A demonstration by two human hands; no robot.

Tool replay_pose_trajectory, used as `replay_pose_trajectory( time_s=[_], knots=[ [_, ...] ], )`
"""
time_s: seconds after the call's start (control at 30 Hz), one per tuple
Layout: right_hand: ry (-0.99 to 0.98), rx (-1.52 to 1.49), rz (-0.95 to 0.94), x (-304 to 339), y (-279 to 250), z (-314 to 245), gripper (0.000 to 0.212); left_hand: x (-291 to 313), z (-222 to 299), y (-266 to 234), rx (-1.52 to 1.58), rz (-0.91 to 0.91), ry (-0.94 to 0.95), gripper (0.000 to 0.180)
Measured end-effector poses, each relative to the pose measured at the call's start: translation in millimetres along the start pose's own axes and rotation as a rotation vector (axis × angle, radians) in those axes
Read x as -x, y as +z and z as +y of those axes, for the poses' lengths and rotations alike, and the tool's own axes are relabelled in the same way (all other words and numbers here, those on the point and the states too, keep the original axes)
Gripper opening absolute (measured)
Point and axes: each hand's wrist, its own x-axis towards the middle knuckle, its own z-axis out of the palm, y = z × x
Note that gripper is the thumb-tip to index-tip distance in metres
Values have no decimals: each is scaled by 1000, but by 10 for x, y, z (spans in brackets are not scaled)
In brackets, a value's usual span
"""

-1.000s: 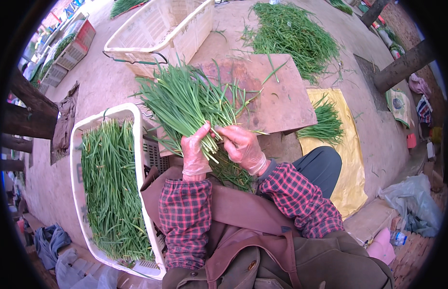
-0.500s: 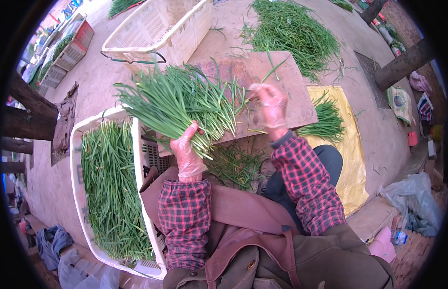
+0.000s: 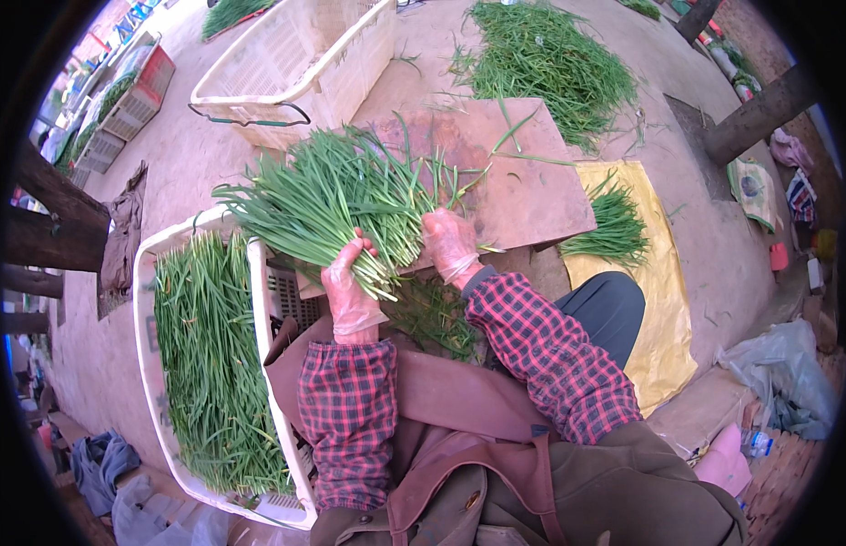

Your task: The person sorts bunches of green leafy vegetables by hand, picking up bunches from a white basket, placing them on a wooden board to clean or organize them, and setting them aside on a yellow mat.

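Note:
My left hand (image 3: 352,296), in a thin clear glove, is closed around a bunch of green garlic chives (image 3: 300,214). Their pale stem ends stick out below the fingers, and the leaves fan out to the upper left. My right hand (image 3: 450,244), also gloved, has its fingers curled closed at the stem ends of more garlic chives (image 3: 400,196) lying beside the bunch; its fingertips are partly hidden. Under both hands is a reddish-brown board (image 3: 523,205) with a few stray stalks on it.
A white crate (image 3: 146,364) filled with chives stands at my left. Another white crate (image 3: 350,68) lies beyond the board. Farther right are a large chive heap (image 3: 555,68) and a yellow sheet (image 3: 659,300) bearing a small bundle (image 3: 614,227). Trimmings (image 3: 436,318) lie below the board.
My right hand has come down and left from over the board to the chives beside my left hand. A long stalk now lies across the board's right edge. My left hand keeps its hold.

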Motion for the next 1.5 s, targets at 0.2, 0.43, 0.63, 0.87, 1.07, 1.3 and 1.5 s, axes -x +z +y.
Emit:
replay_pose_trajectory(
  time_s=[0.2,0.43,0.63,0.87,1.07,1.3,1.5],
  knots=[
    [140,-207,15,-145,-347,148,9,44,-16,66,77,-110,-92,26],
    [304,-734,169,-355,-1001,-54,5,56,-35,56,46,-155,-9,18],
    [37,-416,243,-24,-850,-369,6,43,-76,96,-35,-94,-24,21],
    [-166,-355,151,160,-746,-663,8,79,-115,28,-164,-154,-49,21],
    [326,-968,-98,162,-700,-688,12,120,-121,101,-150,-123,-32,16],
    [508,-1040,-64,117,-649,-663,13,100,-63,64,-224,-109,18,17],
    [336,-230,-430,361,-797,-280,13,81,-93,93,-241,-57,150,14]
  ],
)
